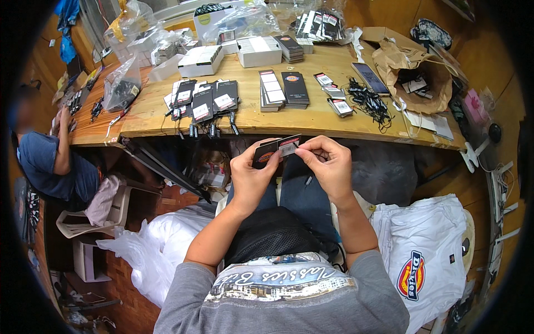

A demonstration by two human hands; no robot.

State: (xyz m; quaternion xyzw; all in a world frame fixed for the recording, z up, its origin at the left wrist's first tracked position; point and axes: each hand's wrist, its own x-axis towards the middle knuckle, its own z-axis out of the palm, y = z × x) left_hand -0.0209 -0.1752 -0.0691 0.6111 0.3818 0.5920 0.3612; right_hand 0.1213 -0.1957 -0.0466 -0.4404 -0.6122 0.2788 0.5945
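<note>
Just in front of the table edge, my left hand (253, 173) is closed on black hang tags (266, 152). One of them carries a white-and-red label (288, 147). The fingertips of my right hand (329, 166) are pinched together at the label's right edge, on what looks like a thin dark tag cord. A small dark tip (308, 180) dangles below that hand. On the table beyond lie a fanned pile of labelled tags with cords (203, 104), a white label stack (271, 92), a black tag stack (295, 88), small label cards (337, 100) and a heap of loose black cords (368, 103).
White boxes of cards (260, 52) stand at the back, among clear plastic bags (245, 22). To the right are a phone (370, 78) and an open paper bag (414, 69). White shirts (428, 250) lie beside me on the right. A person (53, 158) sits at the left.
</note>
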